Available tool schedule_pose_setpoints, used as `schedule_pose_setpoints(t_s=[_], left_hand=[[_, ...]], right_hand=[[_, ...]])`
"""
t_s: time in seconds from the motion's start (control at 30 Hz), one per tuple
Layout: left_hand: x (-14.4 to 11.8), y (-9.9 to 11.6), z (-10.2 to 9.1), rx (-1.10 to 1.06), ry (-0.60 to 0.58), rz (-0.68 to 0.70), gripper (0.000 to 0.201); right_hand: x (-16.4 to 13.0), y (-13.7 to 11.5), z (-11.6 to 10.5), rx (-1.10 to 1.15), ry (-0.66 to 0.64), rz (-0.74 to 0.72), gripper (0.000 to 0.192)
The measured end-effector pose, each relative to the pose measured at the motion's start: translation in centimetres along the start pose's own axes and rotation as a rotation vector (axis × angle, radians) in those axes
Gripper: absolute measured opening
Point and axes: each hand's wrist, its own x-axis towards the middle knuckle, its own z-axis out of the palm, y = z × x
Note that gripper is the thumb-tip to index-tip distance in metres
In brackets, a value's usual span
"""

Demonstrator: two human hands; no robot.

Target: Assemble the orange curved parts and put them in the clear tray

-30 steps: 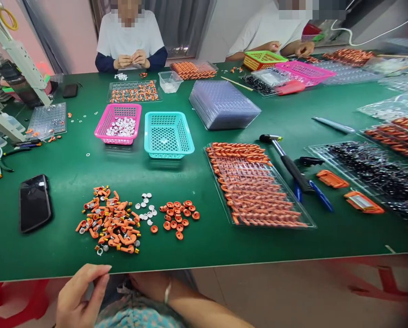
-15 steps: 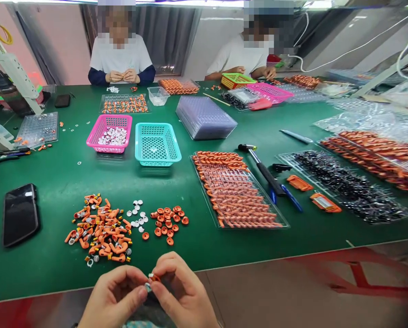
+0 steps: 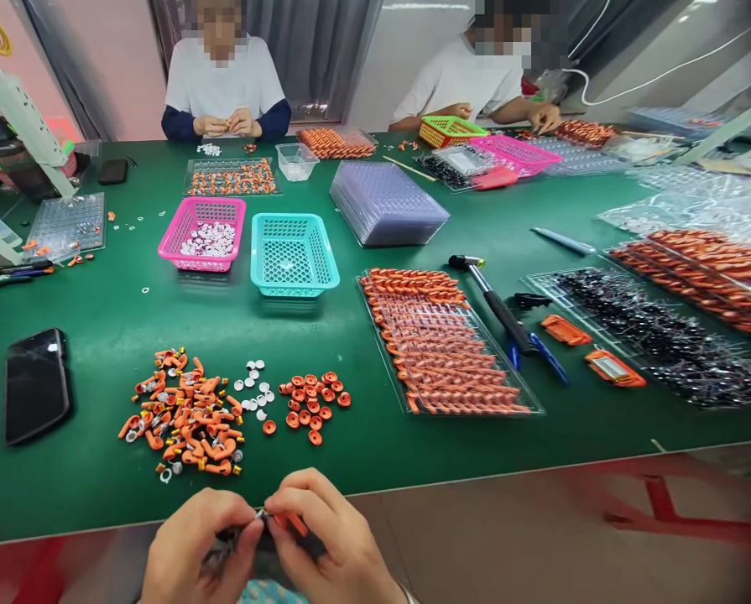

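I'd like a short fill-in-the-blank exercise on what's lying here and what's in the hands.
1. The right hand holds a small part coloured ____.
2. The basket holding white pieces is coloured ____.
3. From the wearer's view, the phone lies to the ____ of the orange pile.
4. The table top is coloured ____.

Missing words: orange; pink; left; green.

We look across a wide green table [image 3: 312,335] whose top carries a soft shine. Beyond its far edge we have a pinkish wall [image 3: 107,67] at the left, then a grey curtain [image 3: 315,50] hanging in folds, then a paler wall [image 3: 400,63] with a bright streak of light [image 3: 425,7]. Below us, a brownish floor [image 3: 476,537] meets a blurred red stool [image 3: 661,499].
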Motion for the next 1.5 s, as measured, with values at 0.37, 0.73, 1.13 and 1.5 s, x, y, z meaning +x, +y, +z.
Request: schedule_pose_setpoints(t_s=[0.37, 0.73, 1.13, 1.5], left_hand=[[0.6, 0.0, -0.1, -0.58, -0.261, -0.624, 0.023], [1.8, 0.0, -1.0, -0.614, -0.452, -0.6, 0.033], [2.0, 1.1, -1.9, -0.192, -0.485, -0.24, 0.016], [0.8, 1.2, -2.0, 0.028, -0.303, 0.098, 0.021]], right_hand=[[-0.5, -0.2, -0.5, -0.045, 0.037, -0.151, 0.022], [-0.1, -0.4, -1.9, 0.106, -0.162, -0.153, 0.007], [0.5, -0.6, -2.9, 0.074, -0.268, -0.191, 0.013], [-0.2, -0.4, -2.4, 0.041, -0.033, -0.138, 0.018]])
